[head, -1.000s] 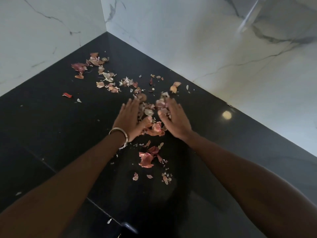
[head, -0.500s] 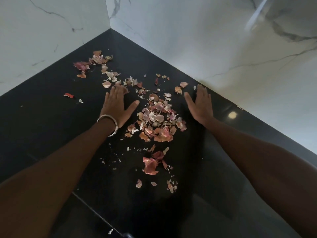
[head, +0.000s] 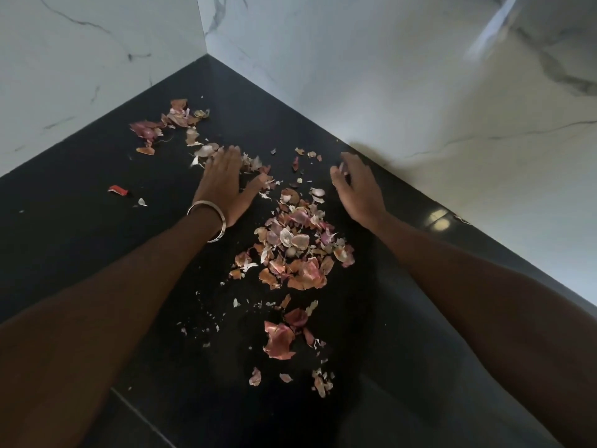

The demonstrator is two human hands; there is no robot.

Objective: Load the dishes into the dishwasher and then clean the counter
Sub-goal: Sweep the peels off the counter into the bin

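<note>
Head camera looks down on a glossy black stone counter [head: 80, 240] that runs into a corner of white marble-veined walls [head: 371, 76]. Dry pink, orange and white onion and garlic skins [head: 295, 250] lie scattered over it: the thickest heap sits in the middle between the two forearms, a looser trail runs to the far left toward the corner, and a few larger pieces lie nearer the person. The left hand [head: 223, 185], with a silver metal bangle [head: 208, 221] on its wrist, lies palm down on the counter with straight, spread fingers, its fingertips touching skins at the far left of the heap. The right hand [head: 358, 192] is to the right of the heap near the wall, relaxed and unclenched, gripping nothing. A small red scrap [head: 118, 190] lies apart at the left.
</note>
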